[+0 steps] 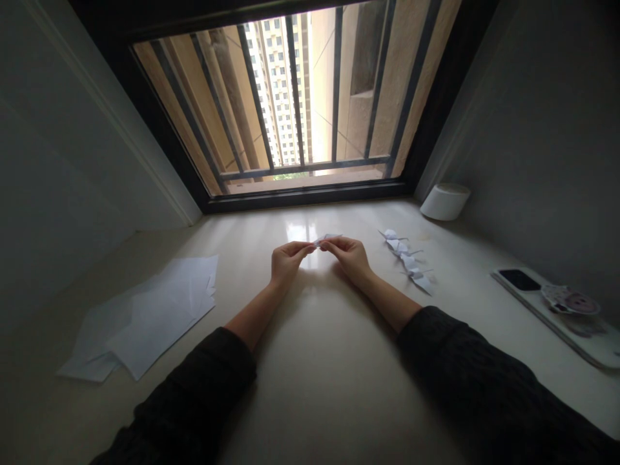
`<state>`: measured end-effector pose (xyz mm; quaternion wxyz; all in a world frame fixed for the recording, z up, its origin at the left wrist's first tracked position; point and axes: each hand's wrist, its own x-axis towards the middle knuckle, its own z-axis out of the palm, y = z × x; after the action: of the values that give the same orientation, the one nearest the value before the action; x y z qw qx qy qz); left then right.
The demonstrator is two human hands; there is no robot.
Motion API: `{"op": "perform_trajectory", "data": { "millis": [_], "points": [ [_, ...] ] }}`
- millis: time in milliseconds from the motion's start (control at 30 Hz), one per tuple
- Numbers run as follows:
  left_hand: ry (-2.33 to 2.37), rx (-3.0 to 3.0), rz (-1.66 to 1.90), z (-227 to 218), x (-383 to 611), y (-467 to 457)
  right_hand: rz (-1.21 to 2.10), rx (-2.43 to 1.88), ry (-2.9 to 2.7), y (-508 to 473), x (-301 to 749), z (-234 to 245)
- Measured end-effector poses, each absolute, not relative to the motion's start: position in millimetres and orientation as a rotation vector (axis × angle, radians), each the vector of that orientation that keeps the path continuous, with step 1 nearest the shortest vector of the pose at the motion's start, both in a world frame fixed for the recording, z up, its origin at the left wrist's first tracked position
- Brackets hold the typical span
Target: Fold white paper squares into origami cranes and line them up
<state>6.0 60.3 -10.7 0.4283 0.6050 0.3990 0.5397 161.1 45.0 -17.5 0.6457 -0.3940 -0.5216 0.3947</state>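
Note:
Both hands meet over the pale sill top, pinching a small piece of folded white paper (pixel 332 236) between them. My left hand (pixel 290 258) holds its left end with thumb and forefinger. From the other side my right hand (pixel 349 255) grips it, fingers closed and partly covering it. How the piece is folded is too small to make out. To the right of my right hand stands a row of several folded paper cranes (pixel 408 260). A loose stack of white paper sheets (pixel 162 310) lies left of my left hand, apart from it.
Behind the hands is a dark-framed window (pixel 310 201) with vertical bars. A white cup-like object (pixel 445 201) stands tilted-looking in the back right corner. At the right edge lies a phone (pixel 537 307) with a cartoon figure on its case. Walls close in both sides.

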Motion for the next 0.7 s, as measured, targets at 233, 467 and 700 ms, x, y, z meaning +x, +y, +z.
{"op": "perform_trajectory", "data": {
  "millis": [233,467,700],
  "points": [
    [0.988,1.498,1.364,-11.0,7.1,60.3,0.886,-0.902,-1.183,47.4,160.3,-19.8],
    [0.908,1.414,1.411,-10.0,9.1,59.0,0.886,-0.908,-1.168,45.4,160.3,-17.9],
    [0.94,1.414,1.387,-14.1,7.7,61.7,0.898,-0.906,-1.099,42.5,158.5,-14.2]
  ]
}}
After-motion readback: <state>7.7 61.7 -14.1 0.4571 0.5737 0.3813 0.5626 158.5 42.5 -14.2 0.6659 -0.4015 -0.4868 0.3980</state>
